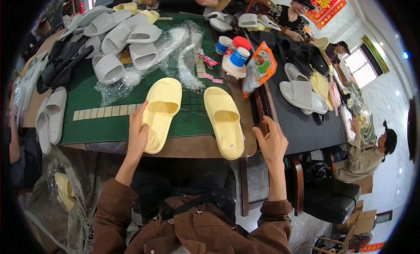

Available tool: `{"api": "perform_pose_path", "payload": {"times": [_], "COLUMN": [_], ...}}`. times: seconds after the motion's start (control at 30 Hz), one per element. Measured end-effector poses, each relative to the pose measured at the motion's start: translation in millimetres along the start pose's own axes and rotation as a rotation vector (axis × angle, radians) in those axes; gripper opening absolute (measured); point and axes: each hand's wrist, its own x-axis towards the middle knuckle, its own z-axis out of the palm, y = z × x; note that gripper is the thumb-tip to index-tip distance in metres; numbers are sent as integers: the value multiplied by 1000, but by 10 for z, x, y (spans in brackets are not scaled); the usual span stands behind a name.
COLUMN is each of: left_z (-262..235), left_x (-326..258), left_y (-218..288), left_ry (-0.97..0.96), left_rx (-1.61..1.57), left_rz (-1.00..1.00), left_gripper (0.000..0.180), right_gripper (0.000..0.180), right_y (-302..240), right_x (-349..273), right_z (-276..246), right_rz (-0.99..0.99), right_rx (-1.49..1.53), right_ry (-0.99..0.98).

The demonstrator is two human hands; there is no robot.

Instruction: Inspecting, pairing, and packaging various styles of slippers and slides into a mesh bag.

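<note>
Pinched left yellow slipper at 8 o'clock edge with left hand; held right hand half-open, empty, 3 o'clock of right slipper; probably needed light rim grip.

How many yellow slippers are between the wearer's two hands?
2: one slipper against the left hand, the other slipper nearer the right hand. Neither appears to hide another, though anything directly underneath wouldn't show.

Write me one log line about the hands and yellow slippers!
left hand: holding left yellow slipper by its left edge | right hand: open, apart from right yellow slipper | grey slippers: piled farther back
</note>
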Motion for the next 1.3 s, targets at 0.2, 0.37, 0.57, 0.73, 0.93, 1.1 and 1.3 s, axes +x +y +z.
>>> {"api": "perform_pose_path", "payload": {"times": [0.2, 0.37, 0.57, 0.73, 0.93, 1.1, 1.3], "left_z": [195, 438, 124, 101, 321, 370, 170], "left_x": [-97, -216, -352, -400, -459, -510, -406], "left_y": [-73, 22, 219, 365, 650, 745, 817], "left_ry": [28, 19, -15, 62, -479, -459, -532], "left_rx": [259, 276, 455, 566, -319, -815, -860], "left_rz": [163, 165, 114, 295, -147, -566, -465], "left_gripper": [70, 68, 63, 51, 29, 31, 26], "right_gripper": [51, 50, 45, 42, 42, 28, 21], "right_y": [-213, -469, -572, -655, -1334, -1405, -1237], "right_x": [-12, -7, -30, 84, -36, -329, -478], "right_z": [695, 1038, 1025, 616, 116, 163, 257], "right_rz": [-31, 5, -21, -98, -425, -440, -342], "right_rx": [-21, 182, 379, 657, 824, 974, 1043], "right_ry": [-183, -246, -317, -110, -229, -379, -485]}}
